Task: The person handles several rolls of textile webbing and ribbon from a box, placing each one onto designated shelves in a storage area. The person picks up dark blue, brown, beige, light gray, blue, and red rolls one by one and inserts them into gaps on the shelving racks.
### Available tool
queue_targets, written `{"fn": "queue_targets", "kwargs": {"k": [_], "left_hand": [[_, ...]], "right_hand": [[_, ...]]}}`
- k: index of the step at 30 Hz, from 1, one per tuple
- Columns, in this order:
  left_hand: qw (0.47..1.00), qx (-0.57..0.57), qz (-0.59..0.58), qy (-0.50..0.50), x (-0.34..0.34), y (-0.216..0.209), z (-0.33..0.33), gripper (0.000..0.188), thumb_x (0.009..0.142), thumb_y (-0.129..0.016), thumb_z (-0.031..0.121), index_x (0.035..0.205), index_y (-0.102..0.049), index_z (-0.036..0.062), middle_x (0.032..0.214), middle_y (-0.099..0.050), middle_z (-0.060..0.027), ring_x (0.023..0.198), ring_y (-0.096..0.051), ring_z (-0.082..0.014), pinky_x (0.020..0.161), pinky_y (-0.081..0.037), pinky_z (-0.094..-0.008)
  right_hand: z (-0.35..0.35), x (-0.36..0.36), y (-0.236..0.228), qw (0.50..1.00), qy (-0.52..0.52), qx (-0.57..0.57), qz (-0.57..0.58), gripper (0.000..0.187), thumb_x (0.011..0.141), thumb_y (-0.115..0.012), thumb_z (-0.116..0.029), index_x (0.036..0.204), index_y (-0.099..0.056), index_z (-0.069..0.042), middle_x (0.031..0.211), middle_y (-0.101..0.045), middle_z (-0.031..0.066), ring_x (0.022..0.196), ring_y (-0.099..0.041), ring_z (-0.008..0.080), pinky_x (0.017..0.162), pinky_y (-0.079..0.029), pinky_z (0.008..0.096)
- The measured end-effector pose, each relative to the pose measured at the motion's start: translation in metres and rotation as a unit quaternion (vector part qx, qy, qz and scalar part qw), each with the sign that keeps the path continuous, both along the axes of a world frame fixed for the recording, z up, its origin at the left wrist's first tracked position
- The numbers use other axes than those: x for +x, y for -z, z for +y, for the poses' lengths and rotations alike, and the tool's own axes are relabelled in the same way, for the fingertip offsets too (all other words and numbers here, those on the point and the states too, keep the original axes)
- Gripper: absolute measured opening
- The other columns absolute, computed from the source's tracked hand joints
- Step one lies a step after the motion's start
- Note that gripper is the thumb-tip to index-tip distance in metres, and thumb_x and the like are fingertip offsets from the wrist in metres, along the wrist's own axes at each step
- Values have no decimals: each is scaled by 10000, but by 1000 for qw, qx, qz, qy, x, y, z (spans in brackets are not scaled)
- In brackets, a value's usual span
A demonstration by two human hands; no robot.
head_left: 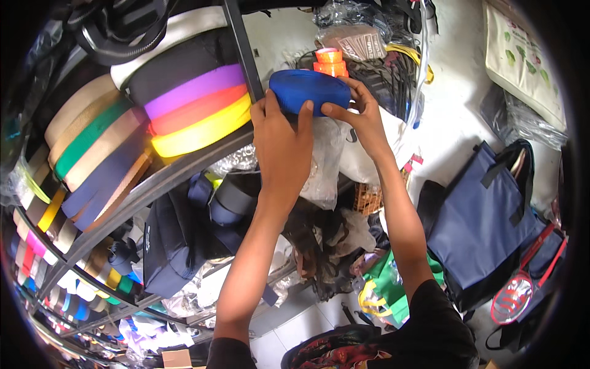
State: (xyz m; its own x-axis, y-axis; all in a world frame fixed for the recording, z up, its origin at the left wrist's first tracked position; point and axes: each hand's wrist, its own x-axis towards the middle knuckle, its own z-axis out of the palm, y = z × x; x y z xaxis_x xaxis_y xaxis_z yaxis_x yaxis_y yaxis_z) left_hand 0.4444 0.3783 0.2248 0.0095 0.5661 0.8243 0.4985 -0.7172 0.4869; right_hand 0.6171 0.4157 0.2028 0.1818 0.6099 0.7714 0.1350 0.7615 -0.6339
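A roll of blue webbing (pixel 307 87) is raised between my two hands, by the end of the dark metal shelf. My left hand (pixel 281 144) grips its near left side, thumb pressed on the front edge. At the roll's right end, my right hand (pixel 364 117) pinches it between thumb and fingers. Just beyond the blue roll sit small orange rolls (pixel 330 61). Left of my left hand, purple webbing (pixel 196 92), a red roll and yellow webbing (pixel 206 134) lie stacked on the shelf.
The shelf's metal rail (pixel 157 187) runs diagonally below the rolls, and a metal post (pixel 241 43) rises beside my left hand. More rolls, black bags and plastic fill lower levels. Navy bags (pixel 485 215) hang at right; a green bag (pixel 390 286) lies below my right arm.
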Motion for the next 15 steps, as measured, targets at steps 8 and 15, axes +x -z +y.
{"fn": "queue_targets", "kwargs": {"k": [8,15], "left_hand": [[978,22,61,-197,21,-4,13,440,947,-598,264,1144,-602,-129,787,-661,-283,762,-671,-429,698,-512,-458],[935,72,125,-323,33,5,29,383,959,-558,198,1162,-565,-127,1017,-675,-271,754,-674,-447,639,-549,-492]], "right_hand": [[40,1,-6,994,75,71,-37,809,619,-909,-390,1230,-579,25,1182,-624,175,1091,-610,252,935,-475,357],[53,-10,-5,981,157,87,-76,817,628,-873,-497,1193,-596,24,1157,-603,198,1109,-572,317,920,-473,409]]}}
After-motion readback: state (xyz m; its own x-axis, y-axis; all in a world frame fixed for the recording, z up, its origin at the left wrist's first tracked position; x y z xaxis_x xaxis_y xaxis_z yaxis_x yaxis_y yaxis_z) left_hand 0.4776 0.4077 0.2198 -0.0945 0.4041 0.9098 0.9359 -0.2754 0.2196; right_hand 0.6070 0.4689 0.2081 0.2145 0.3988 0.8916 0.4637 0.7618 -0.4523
